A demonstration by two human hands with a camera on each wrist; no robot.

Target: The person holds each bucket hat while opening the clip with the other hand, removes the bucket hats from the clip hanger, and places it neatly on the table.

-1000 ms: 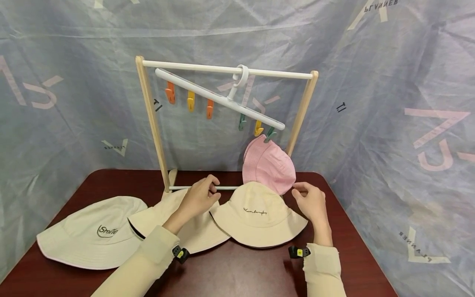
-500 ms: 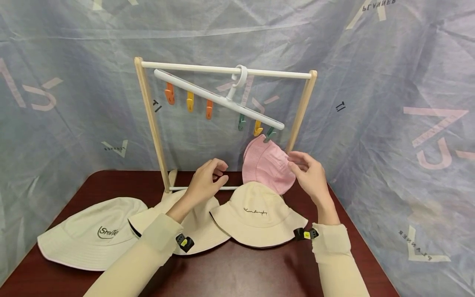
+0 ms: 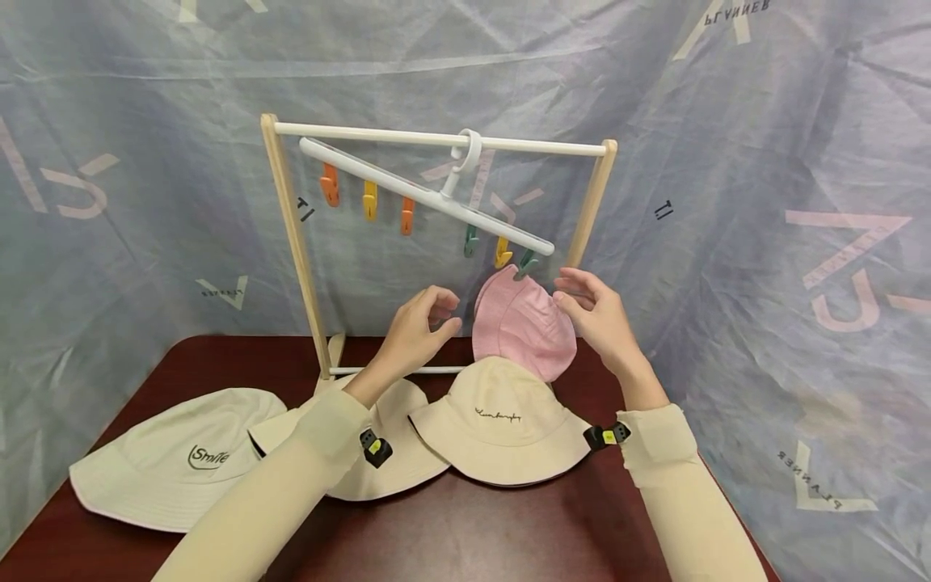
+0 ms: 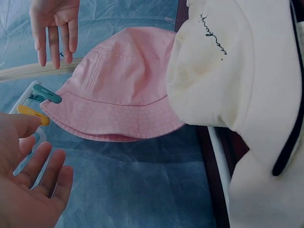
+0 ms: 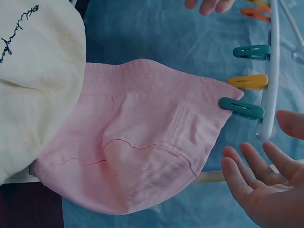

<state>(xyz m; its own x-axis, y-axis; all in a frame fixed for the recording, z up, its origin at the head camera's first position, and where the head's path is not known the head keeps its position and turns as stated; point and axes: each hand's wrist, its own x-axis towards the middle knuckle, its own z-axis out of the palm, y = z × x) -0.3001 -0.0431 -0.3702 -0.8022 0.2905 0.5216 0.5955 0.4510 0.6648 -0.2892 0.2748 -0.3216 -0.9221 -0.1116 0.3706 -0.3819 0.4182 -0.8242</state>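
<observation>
A pink bucket hat (image 3: 524, 327) hangs by its brim from the green clip (image 3: 528, 262) at the low right end of the tilted white hanger (image 3: 429, 196). My right hand (image 3: 600, 319) is just right of the hat, fingers loosely bent and holding nothing; the right wrist view shows it apart from the cloth, near the clip. Left of the hat hovers my left hand (image 3: 422, 330), its fingers spread and relaxed, also holding nothing. In the left wrist view the yellow clip (image 4: 33, 115) lies close behind the left thumb. A cream bucket hat (image 3: 502, 436) covers the pink hat's lower edge.
A second cream hat (image 3: 393, 453) lies partly under the left forearm, and a pale hat (image 3: 182, 461) marked "Smile" lies at the left. The hanger hooks over the wooden rack's white top bar (image 3: 364, 132). Orange clips (image 3: 330, 186) and others hang along it.
Both hands have risen from near the hats on the table toward the clip end of the hanger. The left hand has also moved right. The hats and hanger stay in place.
</observation>
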